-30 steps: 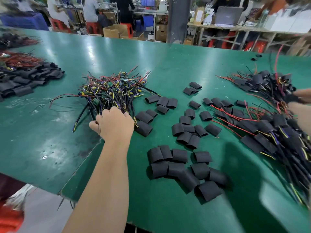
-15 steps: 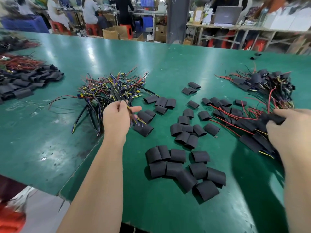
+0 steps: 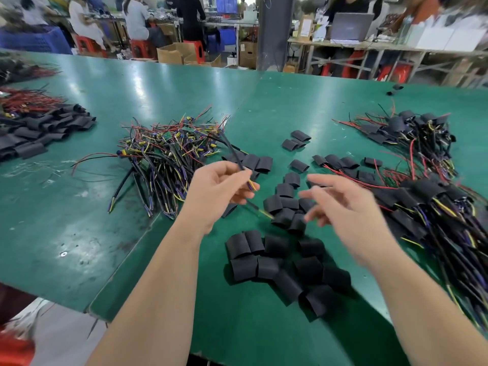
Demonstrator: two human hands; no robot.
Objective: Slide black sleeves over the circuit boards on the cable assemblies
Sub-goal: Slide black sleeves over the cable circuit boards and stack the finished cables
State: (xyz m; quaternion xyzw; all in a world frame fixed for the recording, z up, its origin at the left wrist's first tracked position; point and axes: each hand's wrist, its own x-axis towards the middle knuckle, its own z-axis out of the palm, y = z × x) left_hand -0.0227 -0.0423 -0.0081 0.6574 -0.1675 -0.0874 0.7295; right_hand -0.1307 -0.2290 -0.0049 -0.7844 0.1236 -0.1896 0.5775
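My left hand (image 3: pixel 216 191) pinches a thin black cable assembly (image 3: pixel 233 151) that runs up to the tangled pile of bare assemblies (image 3: pixel 169 151) with small green boards. The cable's yellow and purple wire ends stick out past my fingers. My right hand (image 3: pixel 340 204) hovers blurred, fingers spread and holding nothing, over loose black sleeves (image 3: pixel 285 204) scattered across the green table (image 3: pixel 79 233). A second cluster of sleeves (image 3: pixel 277 260) lies nearer to me. Sleeved assemblies (image 3: pixel 422 202) are heaped on the right.
More black sleeves and red wires (image 3: pixel 39 128) lie at the far left. The table's front edge (image 3: pixel 87 310) steps in at my left. Seated and standing people, red stools, boxes and a laptop bench are beyond the table.
My left hand has lifted one cable out of the pile and drawn it toward the middle. My right hand let go of the sleeved assembly on the right heap and swung left, empty.
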